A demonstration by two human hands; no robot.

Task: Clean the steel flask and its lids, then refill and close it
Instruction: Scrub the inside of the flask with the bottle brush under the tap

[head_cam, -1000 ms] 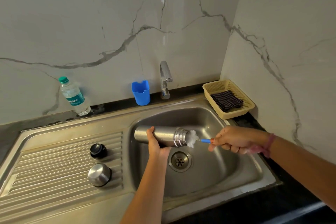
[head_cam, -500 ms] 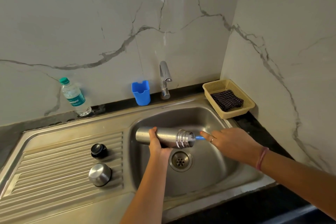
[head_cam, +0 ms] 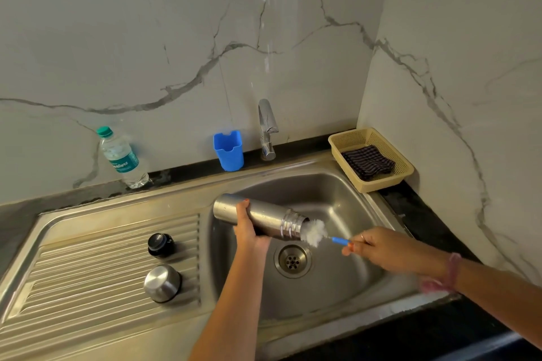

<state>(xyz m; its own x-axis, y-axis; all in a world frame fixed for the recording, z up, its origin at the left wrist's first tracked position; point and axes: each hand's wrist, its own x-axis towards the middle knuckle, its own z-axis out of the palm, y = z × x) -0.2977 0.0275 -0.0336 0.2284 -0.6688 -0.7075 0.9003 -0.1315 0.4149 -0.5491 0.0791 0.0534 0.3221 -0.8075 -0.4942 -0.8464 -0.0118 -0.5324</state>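
My left hand (head_cam: 247, 227) grips the steel flask (head_cam: 264, 218) around its middle and holds it lying sideways over the sink basin (head_cam: 331, 272), mouth to the right. My right hand (head_cam: 378, 248) pinches the blue handle of a bottle brush (head_cam: 315, 231). Its white bristle head sticks out of the flask's mouth. On the ribbed drainboard (head_cam: 88, 272) stand the black inner lid (head_cam: 160, 244) and the steel outer cap (head_cam: 162, 283).
At the back wall stand a tap (head_cam: 267, 129), a blue plastic cup (head_cam: 228, 149) and a plastic water bottle (head_cam: 121, 157). A beige basket (head_cam: 346, 139) with a dark checked cloth (head_cam: 368, 161) sits at the right corner. The drain (head_cam: 292, 261) lies below the flask.
The brush went deep into the flask half a second ago, and my right hand has now pulled it back out so the bristles show again. The flask's mouth tilted slightly down.
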